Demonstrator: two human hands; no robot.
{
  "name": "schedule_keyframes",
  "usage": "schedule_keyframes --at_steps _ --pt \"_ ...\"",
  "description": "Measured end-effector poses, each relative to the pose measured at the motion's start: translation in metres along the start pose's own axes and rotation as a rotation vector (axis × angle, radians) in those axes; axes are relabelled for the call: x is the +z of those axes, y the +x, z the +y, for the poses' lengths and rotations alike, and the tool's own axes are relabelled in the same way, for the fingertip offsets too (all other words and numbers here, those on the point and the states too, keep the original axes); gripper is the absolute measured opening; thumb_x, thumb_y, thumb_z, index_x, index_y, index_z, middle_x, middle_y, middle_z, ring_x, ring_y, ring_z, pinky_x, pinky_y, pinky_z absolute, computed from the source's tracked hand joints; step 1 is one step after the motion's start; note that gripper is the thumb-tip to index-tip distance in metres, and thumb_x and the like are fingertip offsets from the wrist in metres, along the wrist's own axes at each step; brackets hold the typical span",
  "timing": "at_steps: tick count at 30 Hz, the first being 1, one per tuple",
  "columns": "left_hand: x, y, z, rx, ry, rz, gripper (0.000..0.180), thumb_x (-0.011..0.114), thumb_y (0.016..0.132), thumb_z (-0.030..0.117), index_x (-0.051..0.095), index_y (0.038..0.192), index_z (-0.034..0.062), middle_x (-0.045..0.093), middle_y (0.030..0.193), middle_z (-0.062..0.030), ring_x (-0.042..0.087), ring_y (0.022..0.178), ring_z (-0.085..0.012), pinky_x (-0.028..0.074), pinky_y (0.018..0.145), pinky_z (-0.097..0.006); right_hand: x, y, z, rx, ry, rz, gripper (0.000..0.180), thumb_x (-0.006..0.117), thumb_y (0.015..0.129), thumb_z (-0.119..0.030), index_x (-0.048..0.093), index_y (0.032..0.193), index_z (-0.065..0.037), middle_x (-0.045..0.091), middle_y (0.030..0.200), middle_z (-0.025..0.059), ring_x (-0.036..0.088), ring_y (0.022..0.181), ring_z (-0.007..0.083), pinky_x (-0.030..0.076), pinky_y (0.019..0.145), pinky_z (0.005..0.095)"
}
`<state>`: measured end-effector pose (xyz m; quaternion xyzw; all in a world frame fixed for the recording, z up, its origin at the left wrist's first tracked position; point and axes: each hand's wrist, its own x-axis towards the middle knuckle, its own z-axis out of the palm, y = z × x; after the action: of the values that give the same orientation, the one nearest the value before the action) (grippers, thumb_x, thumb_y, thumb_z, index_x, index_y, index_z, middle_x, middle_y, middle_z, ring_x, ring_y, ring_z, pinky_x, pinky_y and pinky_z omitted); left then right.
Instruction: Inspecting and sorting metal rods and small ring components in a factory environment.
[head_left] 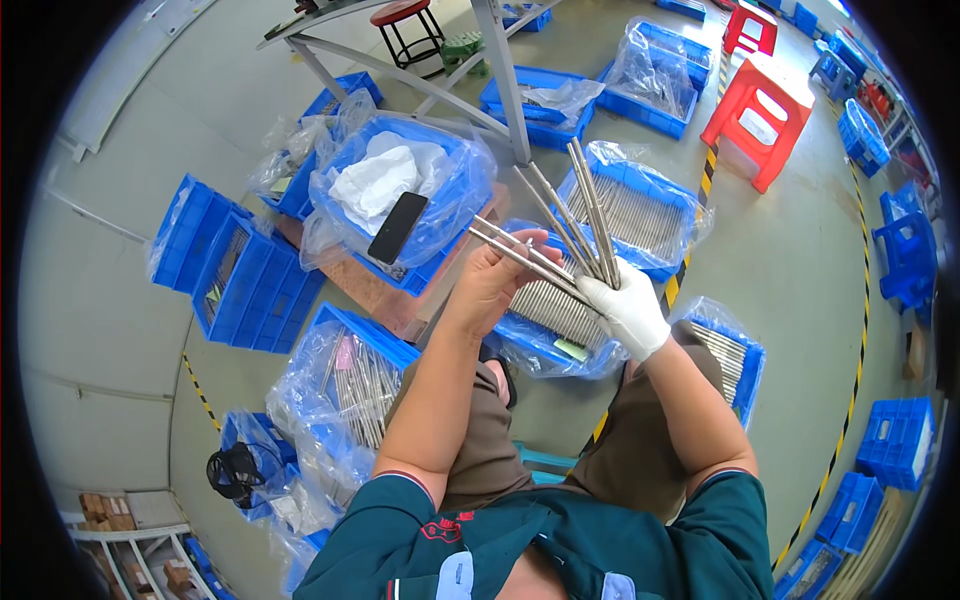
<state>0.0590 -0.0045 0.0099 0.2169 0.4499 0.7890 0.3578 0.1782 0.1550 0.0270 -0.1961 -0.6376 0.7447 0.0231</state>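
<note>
My right hand [630, 308], in a white glove, grips a fanned bundle of slim metal rods [598, 225] by their lower ends. My bare left hand [485, 287] is closed around a couple of these rods, which slant away from the rest toward the upper left. Both hands are over a plastic-lined blue crate [548, 310] with a row of similar rods and a pale green slip in it. Just beyond, another lined crate [695, 232] holds more rods in rows. Part of a further rod-filled crate [745, 400] shows beside my right knee.
A black phone [398, 228] and white cloth [375, 180] lie on the lined crate at left. Loose rods [362, 395] fill a crate by my left knee. Stacked blue crates [250, 285] stand farther left. A table leg [503, 80] rises ahead; a red stool [762, 118] stands far right.
</note>
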Motion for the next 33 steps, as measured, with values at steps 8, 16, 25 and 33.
schedule_keyframes --at_steps 8,16,25,33 --pt "-0.033 0.004 0.032 0.27 -0.024 0.299 0.038 0.055 0.09 0.036 0.056 0.104 0.0002 0.065 0.09 -0.0135 0.064 0.087 -0.0248 0.052 0.079 -0.036 -0.009 0.001 0.004 0.014 0.049 -0.049 0.026 0.061 0.083 -0.01 0.057 0.107 0.0 0.059 0.089 0.0021 0.052 0.08 0.0078 0.044 0.071 0.0236" --pt "-0.025 0.004 0.011 0.037 -0.193 0.258 0.044 0.053 0.089 0.042 0.053 0.107 0.0023 0.065 0.086 -0.0118 0.066 0.064 -0.0204 0.054 0.055 -0.029 -0.003 0.006 0.016 -0.038 -0.194 0.004 0.03 0.057 0.088 -0.025 0.059 0.099 0.003 0.061 0.081 0.0039 0.052 0.073 0.0089 0.044 0.069 0.0253" --pt "-0.019 0.009 0.009 0.296 -0.13 0.184 0.044 0.055 0.088 0.041 0.054 0.112 0.0045 0.061 0.083 -0.0067 0.059 0.061 -0.0147 0.047 0.052 -0.023 0.003 -0.001 0.017 0.117 0.119 -0.218 0.022 0.056 0.089 -0.027 0.054 0.092 -0.006 0.05 0.063 0.001 0.043 0.045 0.006 0.034 0.039 0.0212" --pt "-0.01 0.006 0.015 0.387 -0.086 0.241 0.026 0.06 0.089 0.025 0.056 0.103 0.0032 0.06 0.078 -0.006 0.053 0.06 -0.0115 0.043 0.055 -0.021 -0.002 0.003 0.023 0.175 0.103 -0.317 0.025 0.058 0.089 -0.031 0.053 0.089 -0.006 0.049 0.055 0.0009 0.039 0.036 0.0057 0.029 0.034 0.0198"
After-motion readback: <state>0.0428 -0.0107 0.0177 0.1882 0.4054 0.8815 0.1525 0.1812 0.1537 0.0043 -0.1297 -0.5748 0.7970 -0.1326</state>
